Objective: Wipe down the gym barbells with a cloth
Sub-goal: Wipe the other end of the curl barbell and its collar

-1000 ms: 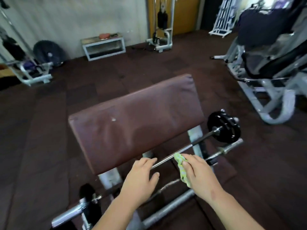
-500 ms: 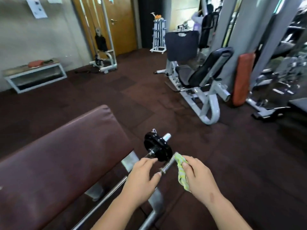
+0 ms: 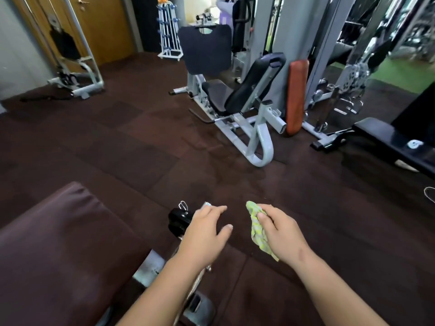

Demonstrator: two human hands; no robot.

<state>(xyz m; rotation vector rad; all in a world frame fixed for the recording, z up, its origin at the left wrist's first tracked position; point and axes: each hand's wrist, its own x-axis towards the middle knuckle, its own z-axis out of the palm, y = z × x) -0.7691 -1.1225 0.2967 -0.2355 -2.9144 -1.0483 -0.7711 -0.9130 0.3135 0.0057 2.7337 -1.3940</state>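
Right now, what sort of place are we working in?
Almost certainly a gym: a grey-framed seated exercise machine with black pads, a black round weight plate on a steel barbell, and dark brown rubber floor tiles.

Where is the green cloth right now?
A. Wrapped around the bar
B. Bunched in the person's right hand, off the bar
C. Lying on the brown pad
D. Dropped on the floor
B: the green cloth is bunched in the right hand, held clear of the barbell's end, above the floor.
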